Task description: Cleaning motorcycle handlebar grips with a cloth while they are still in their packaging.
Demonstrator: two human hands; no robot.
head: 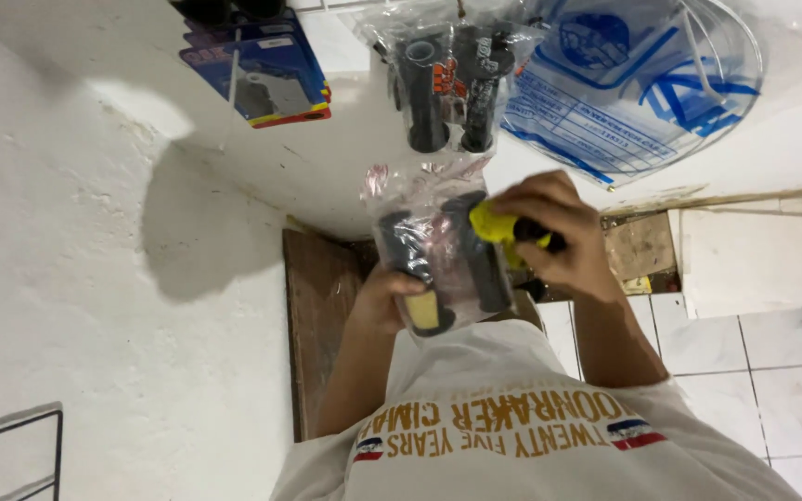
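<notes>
In the head view, the left hand (384, 301) is closed around the lower end of a clear plastic bag (433, 246) holding a pair of handlebar grips, black with yellow ends; one yellow end shows just beside the fingers at the bottom of the bag. The right hand (554, 237) is clamped on a yellow and black tool or grip (503, 227) held against the upper right of that bag, fingers curled over it. The bag sits in the middle of the scene, raised in front of a white shirt (512, 427) and clear of any table. By my judgement the bag will handle light; the film is thin, crinkly and slippery, so it is best held through the plastic around the grips themselves, which look like firm rubber and give a sure hold. Nothing in it looks fragile, though the film could tear at its loose top edge. Farther off, hanging on the white wall (76, 260), is a second clear bag of grips (447, 79), black with orange marks, directly beyond the held one. To its right hangs a large clear bag with blue printing (633, 88), a rounded form with a box of lines on it. To the far left hangs a blue card pack (266, 70) with a red lower edge and a grey part under its blister. A brown wooden board (313, 315) stands below, and white floor tiles (726, 362) lie at the right.
</notes>
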